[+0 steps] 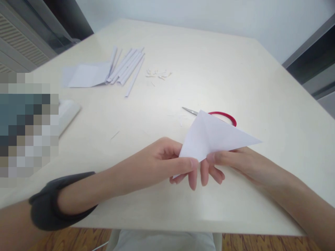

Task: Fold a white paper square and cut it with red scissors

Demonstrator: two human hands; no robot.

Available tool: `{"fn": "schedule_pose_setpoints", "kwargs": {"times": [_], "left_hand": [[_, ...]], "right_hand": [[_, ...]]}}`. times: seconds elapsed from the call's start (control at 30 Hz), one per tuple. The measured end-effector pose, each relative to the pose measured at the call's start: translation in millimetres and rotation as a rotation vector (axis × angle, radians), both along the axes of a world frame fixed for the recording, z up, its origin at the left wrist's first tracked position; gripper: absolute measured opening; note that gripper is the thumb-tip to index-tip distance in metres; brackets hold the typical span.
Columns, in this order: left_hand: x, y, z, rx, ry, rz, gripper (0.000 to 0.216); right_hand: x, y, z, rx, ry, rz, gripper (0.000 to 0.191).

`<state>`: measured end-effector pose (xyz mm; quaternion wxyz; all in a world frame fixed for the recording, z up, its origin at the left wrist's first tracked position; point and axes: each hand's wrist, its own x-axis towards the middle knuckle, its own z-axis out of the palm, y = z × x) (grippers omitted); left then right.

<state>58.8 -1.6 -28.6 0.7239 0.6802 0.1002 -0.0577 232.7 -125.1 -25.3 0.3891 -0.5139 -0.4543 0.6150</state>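
A folded sheet of white paper [217, 134], roughly triangular, is held above the front part of the table between both hands. My left hand [175, 162] grips its lower left edge, thumb on top and fingers underneath. On the lower edge, close to the left thumb, my right hand [225, 160] pinches the paper the same way, its fingers partly hidden beneath. Just behind the paper lies a pair of scissors [223, 114] with red handles. The paper covers part of the scissors, and their pointed blade sticks out to the left.
Several rolled paper strips [128, 68] lie at the back left beside flat paper sheets [87, 75]. Small white scraps [158, 74] form a little pile to their right. Thin paper slivers [115, 135] are scattered on the white table [222, 69]. A blurred-out patch covers the left edge.
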Motion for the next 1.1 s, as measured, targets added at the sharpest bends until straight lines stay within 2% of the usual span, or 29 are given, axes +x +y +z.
{"fn": "schedule_pose_setpoints", "kwargs": {"times": [0.17,0.27,0.5,0.73,0.9,1.1], "left_hand": [[2,-2,-2.1,-0.067,-0.029,-0.038,0.031],[0,-2,-4.0,-0.045,0.000,-0.031,0.029],[-12,1,-5.6,0.031,0.083,0.001,0.030],[-3,2,-3.5,0.063,0.106,0.005,0.027],[0,-1,3.1,-0.019,0.084,-0.039,0.024],[-2,-1,9.8,-0.018,0.088,0.020,0.023]], "right_hand": [[-6,0,0.4,-0.127,-0.011,0.063,0.030],[-5,-1,-0.3,-0.157,-0.091,0.037,0.029],[-1,-2,5.8,-0.107,-0.074,-0.008,0.030],[-3,-1,4.7,-0.125,-0.036,-0.034,0.030],[-7,-3,5.7,-0.226,-0.052,-0.023,0.032],[-1,-2,3.3,-0.140,-0.111,-0.061,0.031]]}}
